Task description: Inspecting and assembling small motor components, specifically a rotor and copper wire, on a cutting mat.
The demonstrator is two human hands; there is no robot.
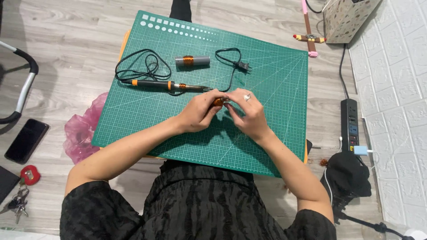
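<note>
My left hand (201, 111) and my right hand (249, 113) meet over the middle of a green cutting mat (275, 71). Both pinch a small object wound with copper-coloured wire (218, 102); most of it is hidden by my fingers. A ring shows on my right hand. Just beyond my hands lies a black and orange soldering iron (164, 85) with its black cord (142, 66) coiled at the left and its plug (242, 66) at the right. A grey cylinder with a copper wire band (192, 61) lies farther back on the mat.
A pink plastic bag (82, 133) lies at the mat's left edge. A black phone (26, 140), a red tag and keys (20, 195) lie on the wooden floor at the left. A black power strip (350, 124) and a black cloth (347, 175) are at the right, with a patterned box (347, 20) behind.
</note>
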